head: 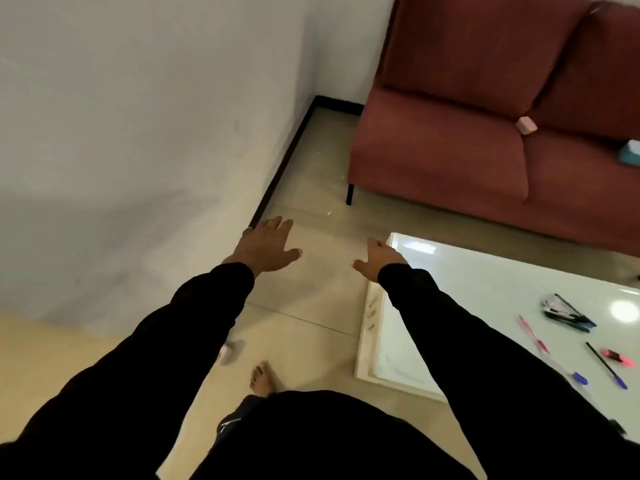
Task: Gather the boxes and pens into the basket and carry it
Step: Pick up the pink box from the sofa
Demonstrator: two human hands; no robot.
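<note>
Pens (575, 323) lie scattered on a glossy white table (467, 278) at the lower right of the frame; no basket is in view. A dark bundle of them sits near the right edge, and below it a pink pen (533, 336), a blue-capped pen (606, 365), another blue-tipped pen (579, 378) and a short pink marker (618, 358) lie apart from one another, most with their long axes running from upper left to lower right.

Two small boxes rest on a red sofa (450, 143) at the upper right: a pink box (526, 125) on the seat near the backrest, and a teal box (631, 154) cut off by the right edge.

Both arms, in black sleeves, reach forward over a pale tiled floor (311, 306). The left hand (268, 244), at centre frame, is empty, palm down, fingers spread. The right hand (377, 259), also empty with fingers loosely spread, hovers by the table's near-left corner.

The pens lie to the right of and below the right hand, so that hand is clearly the nearer one; reaching them would likely mean swinging right across the bare tabletop, with nothing in the way. The boxes lie farther off, beyond the table.

A bare foot (263, 379) shows at the bottom centre, and a small pale object, too blurred to identify, lies on the floor just left of it.
</note>
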